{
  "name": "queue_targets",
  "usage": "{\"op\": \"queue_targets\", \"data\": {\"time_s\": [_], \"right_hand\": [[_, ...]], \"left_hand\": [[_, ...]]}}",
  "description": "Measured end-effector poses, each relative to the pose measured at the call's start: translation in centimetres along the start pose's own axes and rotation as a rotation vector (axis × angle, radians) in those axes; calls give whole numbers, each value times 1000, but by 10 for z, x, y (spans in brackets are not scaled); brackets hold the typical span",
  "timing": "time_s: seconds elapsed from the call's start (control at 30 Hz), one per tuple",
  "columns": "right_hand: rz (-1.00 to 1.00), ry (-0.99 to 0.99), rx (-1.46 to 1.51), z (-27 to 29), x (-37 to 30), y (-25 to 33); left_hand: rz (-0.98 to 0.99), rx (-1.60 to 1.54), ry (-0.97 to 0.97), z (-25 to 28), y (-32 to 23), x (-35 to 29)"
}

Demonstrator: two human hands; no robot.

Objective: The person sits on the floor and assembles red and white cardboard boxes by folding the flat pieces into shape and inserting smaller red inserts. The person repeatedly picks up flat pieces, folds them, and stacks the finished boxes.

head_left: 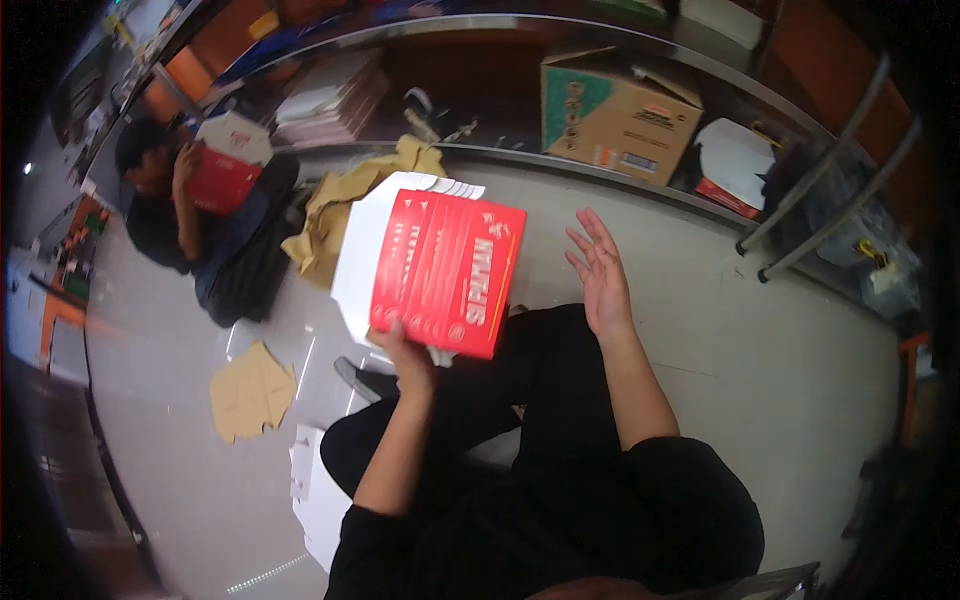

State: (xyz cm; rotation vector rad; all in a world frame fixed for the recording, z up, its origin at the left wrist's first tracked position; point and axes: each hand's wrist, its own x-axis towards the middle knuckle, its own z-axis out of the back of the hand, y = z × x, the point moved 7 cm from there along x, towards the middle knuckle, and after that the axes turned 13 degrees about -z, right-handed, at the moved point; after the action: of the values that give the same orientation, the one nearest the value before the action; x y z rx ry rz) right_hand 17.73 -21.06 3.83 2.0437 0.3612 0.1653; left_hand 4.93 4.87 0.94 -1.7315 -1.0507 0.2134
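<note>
A fanned stack of red printed cardboard box blanks (452, 270) is up in front of my knees, with white flaps jutting out along its left and top edges. Gripping its lower left corner is my left hand (405, 358), thumb on the red face and the other fingers hidden beneath. To the right of the stack, apart from it, my right hand (602, 280) is raised with its fingers spread and nothing in it. Crumpled brown paper (325, 205) lies on the floor just behind the stack.
A co-worker (165, 200) sits on the floor at left, holding a similar red and white blank (225, 180). White sheets (315, 495) lie by my left knee, near a flat brown cardboard piece (252, 392). A low shelf at the back carries a carton (620, 115); metal legs (840, 170) stand right.
</note>
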Motion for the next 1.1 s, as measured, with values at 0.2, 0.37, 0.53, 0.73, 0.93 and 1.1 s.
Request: {"op": "queue_targets", "data": {"time_s": [0.2, 0.37, 0.53, 0.73, 0.93, 1.1], "right_hand": [[-67, -213, -19, 88, -13, -47], [-4, -68, -241, 39, 0, -47], [-133, 47, -952, 37, 6, -66], [-197, 416, -1876, -25, -13, -101], [34, 699, -1961, -77, -31, -151], [60, 827, -1910, -101, -59, -181]], "left_hand": [[139, 642, 84, -34, 146, -21], [460, 432, 447, 54, 240, -11], [258, 508, 611, 73, 68, -22], [-53, 1255, -207, 301, -139, -31], [881, 1693, -64, 423, -88, -184], [594, 1696, -124, 416, -43, -237]]}}
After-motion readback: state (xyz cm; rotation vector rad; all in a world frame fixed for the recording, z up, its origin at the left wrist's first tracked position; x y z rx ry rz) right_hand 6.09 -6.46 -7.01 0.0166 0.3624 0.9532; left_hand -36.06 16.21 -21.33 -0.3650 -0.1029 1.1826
